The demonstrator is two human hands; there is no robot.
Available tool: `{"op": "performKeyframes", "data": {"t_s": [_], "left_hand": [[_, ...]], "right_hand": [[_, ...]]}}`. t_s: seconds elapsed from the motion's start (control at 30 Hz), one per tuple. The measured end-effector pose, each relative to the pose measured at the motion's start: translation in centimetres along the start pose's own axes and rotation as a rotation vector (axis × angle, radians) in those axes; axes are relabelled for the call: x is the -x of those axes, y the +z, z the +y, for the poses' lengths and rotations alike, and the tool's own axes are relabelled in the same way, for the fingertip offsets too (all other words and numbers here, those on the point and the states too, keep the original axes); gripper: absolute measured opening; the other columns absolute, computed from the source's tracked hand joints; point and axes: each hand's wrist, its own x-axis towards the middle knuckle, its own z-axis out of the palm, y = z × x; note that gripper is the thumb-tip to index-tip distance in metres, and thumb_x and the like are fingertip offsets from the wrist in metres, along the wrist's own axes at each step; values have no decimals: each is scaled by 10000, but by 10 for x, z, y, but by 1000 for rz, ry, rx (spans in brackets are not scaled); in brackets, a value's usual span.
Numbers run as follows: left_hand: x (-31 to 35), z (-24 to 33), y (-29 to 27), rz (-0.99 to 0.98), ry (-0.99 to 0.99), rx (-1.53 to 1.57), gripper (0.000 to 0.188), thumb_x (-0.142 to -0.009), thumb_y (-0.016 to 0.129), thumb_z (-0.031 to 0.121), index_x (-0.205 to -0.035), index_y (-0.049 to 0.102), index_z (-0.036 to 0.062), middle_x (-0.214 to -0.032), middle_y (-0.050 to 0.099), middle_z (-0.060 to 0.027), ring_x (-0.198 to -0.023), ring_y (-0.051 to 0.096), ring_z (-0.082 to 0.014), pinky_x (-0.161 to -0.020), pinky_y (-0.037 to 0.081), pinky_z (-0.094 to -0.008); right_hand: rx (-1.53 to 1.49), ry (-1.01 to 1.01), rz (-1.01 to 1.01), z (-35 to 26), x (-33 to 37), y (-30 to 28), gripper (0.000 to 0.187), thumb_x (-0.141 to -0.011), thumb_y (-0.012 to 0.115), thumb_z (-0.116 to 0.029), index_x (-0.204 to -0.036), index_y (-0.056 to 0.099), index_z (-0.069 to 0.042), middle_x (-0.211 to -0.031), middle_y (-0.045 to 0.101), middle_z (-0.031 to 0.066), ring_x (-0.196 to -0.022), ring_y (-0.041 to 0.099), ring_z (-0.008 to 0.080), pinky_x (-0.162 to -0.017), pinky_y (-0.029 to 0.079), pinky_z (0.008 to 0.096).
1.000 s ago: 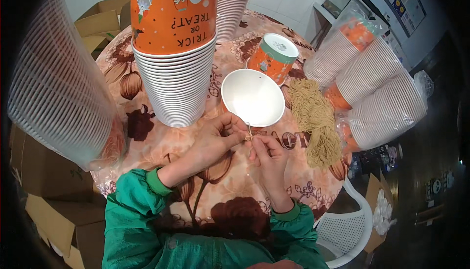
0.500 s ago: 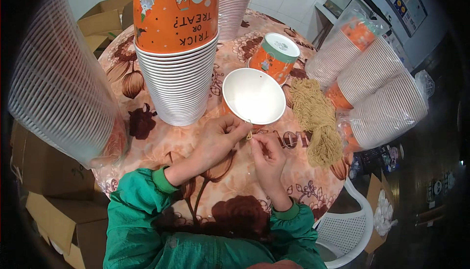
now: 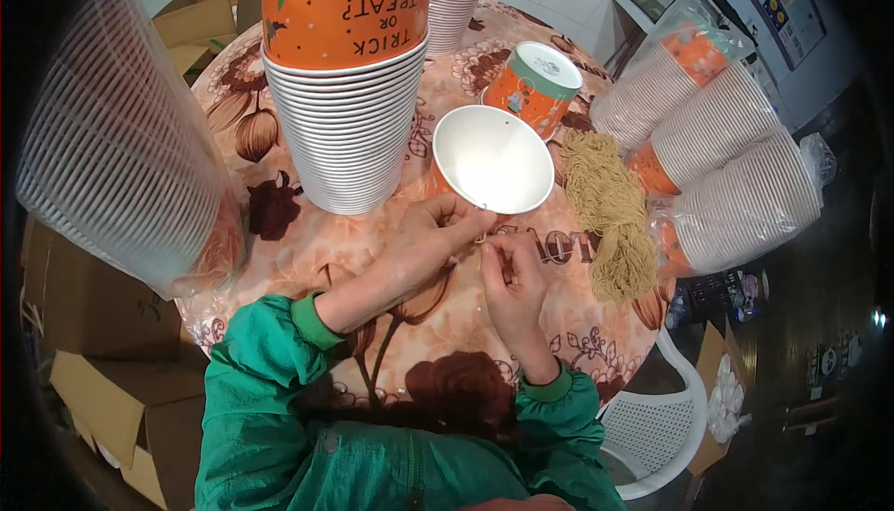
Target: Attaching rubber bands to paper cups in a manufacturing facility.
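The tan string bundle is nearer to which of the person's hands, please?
The right. The right hand is to the left of the tan string bundle, apart from it; the left hand is farther left, beyond the right hand.

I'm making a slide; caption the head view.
Left hand and right hand close together before a white-lined tub and tan yarn.
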Motion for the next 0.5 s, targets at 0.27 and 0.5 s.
{"op": "performKeyframes", "data": {"t_s": [0.27, 0.5], "left_hand": [[-9, -25, -14, -57, -10, 121, 102, -970, 674, 99, -1019, 654, 12, -851, 664, -15, -693, 598, -82, -612, 458, -215], [-12, -22, -16, -66, -50, 171, 59, -983, 645, 68, -998, 631, 12, -862, 682, -57, -685, 616, -101, -607, 471, -205]], "right_hand": [[15, -37, -11, -1, 2, 2, 107, -885, 705, 31, -981, 659, 16, -872, 630, 100, -674, 610, 174, -597, 479, 282], [-435, 318, -82, -4, 5, -3, 209, -938, 653, 1, -1140, 601, 8, -949, 662, 37, -730, 603, 80, -610, 482, 224]]}}
